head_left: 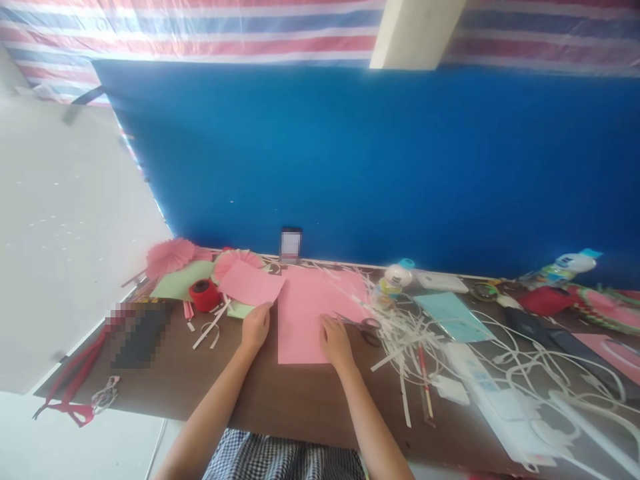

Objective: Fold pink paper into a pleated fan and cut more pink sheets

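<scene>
My left hand (pixel 256 328) is closed at the lower edge of a smaller pink sheet of paper (pixel 251 283), which tilts above the things behind it. Right of it a larger pink sheet (pixel 300 320) lies flat on the brown table. My right hand (pixel 336 343) rests on that sheet's right part, fingers stretched forward and lying on the paper. Just beyond its fingertips are dark-handled scissors (pixel 370 328), their blades over the sheet. A red spool (pixel 204 295) stands to the left of the smaller sheet.
Pink paper fans (pixel 170 257) and green paper (pixel 185 280) lie back left. A heap of white paper strips (pixel 407 333), a bottle (pixel 394 283), a light-blue sheet (pixel 453 316), a power strip (pixel 500 400) and tangled cables fill the right. A phone (pixel 291 245) leans against the blue panel (pixel 350 167).
</scene>
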### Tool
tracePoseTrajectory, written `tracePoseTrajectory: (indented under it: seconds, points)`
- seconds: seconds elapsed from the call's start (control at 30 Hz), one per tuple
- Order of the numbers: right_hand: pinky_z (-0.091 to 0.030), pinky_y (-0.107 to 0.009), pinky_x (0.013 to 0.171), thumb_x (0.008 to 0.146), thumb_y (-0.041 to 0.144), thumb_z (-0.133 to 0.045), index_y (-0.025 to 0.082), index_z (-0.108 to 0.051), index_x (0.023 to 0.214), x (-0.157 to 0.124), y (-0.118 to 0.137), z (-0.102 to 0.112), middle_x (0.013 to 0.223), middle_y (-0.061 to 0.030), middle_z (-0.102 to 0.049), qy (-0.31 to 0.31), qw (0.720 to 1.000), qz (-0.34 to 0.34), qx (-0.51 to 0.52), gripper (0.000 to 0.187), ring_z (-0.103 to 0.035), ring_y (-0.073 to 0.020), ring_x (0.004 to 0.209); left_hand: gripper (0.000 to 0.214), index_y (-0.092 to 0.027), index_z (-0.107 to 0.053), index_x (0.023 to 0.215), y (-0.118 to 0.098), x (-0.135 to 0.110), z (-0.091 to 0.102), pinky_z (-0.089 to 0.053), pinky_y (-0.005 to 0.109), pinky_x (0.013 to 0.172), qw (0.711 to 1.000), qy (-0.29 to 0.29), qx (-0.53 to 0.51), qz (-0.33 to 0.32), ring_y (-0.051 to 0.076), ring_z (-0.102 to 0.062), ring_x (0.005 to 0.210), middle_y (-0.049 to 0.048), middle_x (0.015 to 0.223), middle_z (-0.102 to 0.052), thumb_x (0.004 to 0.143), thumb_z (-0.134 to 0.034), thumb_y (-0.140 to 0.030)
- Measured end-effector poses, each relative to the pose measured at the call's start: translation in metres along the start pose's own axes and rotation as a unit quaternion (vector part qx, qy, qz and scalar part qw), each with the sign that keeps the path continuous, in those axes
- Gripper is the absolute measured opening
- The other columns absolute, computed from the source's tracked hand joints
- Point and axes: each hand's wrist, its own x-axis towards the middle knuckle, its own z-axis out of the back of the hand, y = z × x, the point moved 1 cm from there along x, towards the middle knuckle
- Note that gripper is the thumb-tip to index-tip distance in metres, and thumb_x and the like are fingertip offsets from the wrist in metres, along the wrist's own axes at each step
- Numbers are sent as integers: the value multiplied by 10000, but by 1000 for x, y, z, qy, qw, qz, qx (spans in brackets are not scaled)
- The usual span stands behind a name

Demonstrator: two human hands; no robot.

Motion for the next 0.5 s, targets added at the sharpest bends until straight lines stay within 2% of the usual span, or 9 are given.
tracePoseTrajectory:
  seconds: [0.1,0.2,0.27,0.4,0.5]
  points:
    - [-282,-446,1013,796,108,-351,143,-583,1061,0,-2,-2,1096,-108,-612,-2,1000,0,15,354,-518,-220,1073,314,-178,-555,1067,1,-1,0,-467,318,852,998,14,-40,-38,170,-589,959,64,1024,-639,834,-357,-105]
    - [-303,-445,996,794,118,-357,139,-584,1054,0,-5,-3,1098,-113,-610,5,1000,-9,20,346,-517,-226,1074,335,-188,-551,1084,3,-1,0,-465,320,872,996,32,-65,-45,162,-581,985,57,1051,-631,837,-342,-103]
    - [-309,-442,992,794,126,-358,140,-584,1051,0,-5,-4,1098,-113,-610,8,1000,-14,22,343,-516,-226,1075,322,-184,-556,1080,3,2,2,-468,325,868,996,24,-81,-32,165,-585,977,68,1049,-632,844,-346,-121]
    - [-292,-454,997,789,124,-358,153,-594,1035,0,-5,-3,1082,-110,-619,0,1000,-12,24,342,-523,-226,1066,293,-154,-536,1100,1,15,19,-470,356,848,992,-59,-102,37,192,-575,989,118,1078,-605,844,-399,-196]
    - [-280,-459,1002,793,126,-359,159,-596,1035,0,-5,-3,1075,-107,-623,-4,1000,-7,23,340,-522,-224,1065,294,-151,-545,1084,7,23,51,-382,404,941,986,-137,-71,56,219,-483,1112,126,1119,-564,807,-459,-199]
